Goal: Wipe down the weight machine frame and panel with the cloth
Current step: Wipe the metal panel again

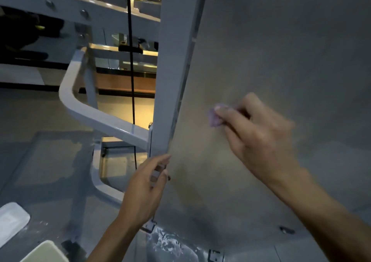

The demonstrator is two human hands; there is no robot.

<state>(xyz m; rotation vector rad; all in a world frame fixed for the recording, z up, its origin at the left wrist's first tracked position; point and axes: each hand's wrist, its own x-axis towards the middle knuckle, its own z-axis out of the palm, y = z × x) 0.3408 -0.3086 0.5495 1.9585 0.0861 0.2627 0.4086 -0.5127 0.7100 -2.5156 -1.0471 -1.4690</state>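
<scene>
Right hand (259,133) pinches a small, crumpled lilac cloth (215,117) in its curled fingers and presses it against the broad, flat grey panel (281,51) of the weight machine, about midway up. Left hand (145,189), below and to the left of it, rests with loosely bent fingers on the panel's near edge, holding nothing as far as the blur lets me tell. Just beyond those fingers rises the pale grey square-tube upright (170,71) of the frame, and a bent grey tube brace (96,117) runs off to the left.

Wiping appears to be under way on the panel; no clean or dirty zones show, so progress is hard to judge. The upright and brace likely remain. A thin black cable (131,71) hangs beyond the upright and could snag the cloth there. White scuffed patches (168,243) mark the floor below the left wrist.
</scene>
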